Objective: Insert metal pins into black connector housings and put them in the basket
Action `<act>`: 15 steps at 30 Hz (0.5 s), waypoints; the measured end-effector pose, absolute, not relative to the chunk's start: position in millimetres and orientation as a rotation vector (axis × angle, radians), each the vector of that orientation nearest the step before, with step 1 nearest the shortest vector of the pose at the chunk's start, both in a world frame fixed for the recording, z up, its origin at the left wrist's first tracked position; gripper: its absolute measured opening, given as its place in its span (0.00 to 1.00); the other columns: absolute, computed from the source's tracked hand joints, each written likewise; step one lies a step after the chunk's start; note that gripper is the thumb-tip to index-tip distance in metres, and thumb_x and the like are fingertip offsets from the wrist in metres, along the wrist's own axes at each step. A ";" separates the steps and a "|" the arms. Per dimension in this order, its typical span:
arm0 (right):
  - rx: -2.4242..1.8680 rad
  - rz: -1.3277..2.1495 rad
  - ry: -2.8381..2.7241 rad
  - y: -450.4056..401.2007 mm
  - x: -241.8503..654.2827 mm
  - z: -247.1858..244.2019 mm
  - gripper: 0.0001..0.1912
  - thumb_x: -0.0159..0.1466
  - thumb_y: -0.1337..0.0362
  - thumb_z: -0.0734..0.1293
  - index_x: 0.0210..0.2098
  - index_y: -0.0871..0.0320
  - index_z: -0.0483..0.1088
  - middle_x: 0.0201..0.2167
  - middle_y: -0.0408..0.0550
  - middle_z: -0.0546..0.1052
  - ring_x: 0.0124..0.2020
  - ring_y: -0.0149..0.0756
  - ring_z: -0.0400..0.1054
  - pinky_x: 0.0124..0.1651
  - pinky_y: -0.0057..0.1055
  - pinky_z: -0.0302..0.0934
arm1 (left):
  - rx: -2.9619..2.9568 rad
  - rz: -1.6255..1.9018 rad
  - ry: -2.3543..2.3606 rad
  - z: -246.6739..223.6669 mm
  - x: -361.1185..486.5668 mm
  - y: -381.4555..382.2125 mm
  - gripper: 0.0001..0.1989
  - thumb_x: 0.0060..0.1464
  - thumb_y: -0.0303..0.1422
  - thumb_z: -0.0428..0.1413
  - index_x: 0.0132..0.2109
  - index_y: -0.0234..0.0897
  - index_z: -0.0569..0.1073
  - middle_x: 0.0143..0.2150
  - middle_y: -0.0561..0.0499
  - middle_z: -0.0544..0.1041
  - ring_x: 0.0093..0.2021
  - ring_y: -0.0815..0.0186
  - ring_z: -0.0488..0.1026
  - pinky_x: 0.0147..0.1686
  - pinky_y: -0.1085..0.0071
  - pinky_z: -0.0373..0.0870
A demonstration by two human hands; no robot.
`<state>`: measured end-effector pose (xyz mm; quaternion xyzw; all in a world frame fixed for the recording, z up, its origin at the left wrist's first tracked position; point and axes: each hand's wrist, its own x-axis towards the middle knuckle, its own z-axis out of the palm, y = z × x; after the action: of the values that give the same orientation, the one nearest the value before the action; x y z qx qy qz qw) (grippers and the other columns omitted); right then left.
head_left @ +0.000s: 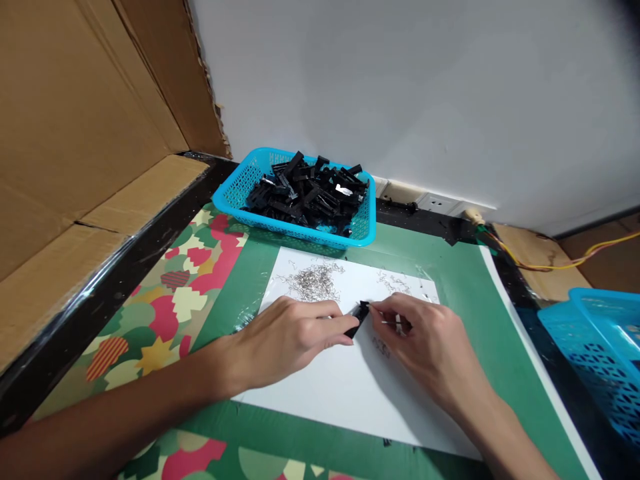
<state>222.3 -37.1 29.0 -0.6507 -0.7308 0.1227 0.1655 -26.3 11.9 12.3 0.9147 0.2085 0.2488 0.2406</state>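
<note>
A small black plastic part (359, 319) is pinched between the thumb and fingers of my left hand (300, 333), over a white sheet (300, 380). My right hand (425, 340) is closed at the part's upper end, thumb and forefinger together. Whatever those fingertips grip is too small to name. A thin pale object crosses under the right fingers. On the sheet lie a dense pile of tiny metal pieces (315, 281) behind my left hand, a sparser scatter (393, 281) behind my right hand, and several more (383, 348) between the hands.
A blue basket (300, 233) full of black plastic parts (305, 190) stands at the back. Another blue basket (600, 353) is at the right edge. Cardboard (90, 100) rises on the left. Sockets (437, 202) and yellow-red wires (555, 267) are by the wall.
</note>
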 end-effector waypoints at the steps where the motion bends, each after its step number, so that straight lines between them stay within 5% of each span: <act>1: -1.846 0.353 -2.113 -37.3 222.2 29.6 0.09 0.68 0.64 0.67 0.33 0.53 0.78 0.27 0.43 0.79 0.25 0.35 0.68 0.31 0.32 0.56 | 2.503 0.678 0.568 12.5 -26.3 12.0 0.13 0.74 0.33 0.54 0.58 0.37 0.79 0.44 0.46 0.83 0.38 0.66 0.83 0.38 0.74 0.80; 9: -1.779 0.580 -2.175 -33.9 224.9 44.0 0.12 0.73 0.63 0.63 0.38 0.53 0.79 0.31 0.46 0.79 0.28 0.36 0.70 0.32 0.32 0.59 | 2.510 0.659 0.595 13.2 -26.4 12.0 0.14 0.74 0.32 0.53 0.61 0.38 0.77 0.44 0.47 0.83 0.38 0.66 0.83 0.38 0.73 0.81; 15: -1.668 0.761 -2.006 -32.9 242.3 54.8 0.15 0.77 0.58 0.62 0.54 0.51 0.79 0.43 0.50 0.81 0.37 0.39 0.74 0.39 0.35 0.66 | 2.514 0.666 0.607 12.7 -25.8 11.8 0.14 0.74 0.32 0.53 0.61 0.38 0.77 0.43 0.47 0.82 0.36 0.67 0.82 0.36 0.75 0.80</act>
<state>242.3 -32.9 54.8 -0.6000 -0.7217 0.2736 0.2103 -25.8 11.8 12.7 0.9154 0.2211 0.2423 0.2331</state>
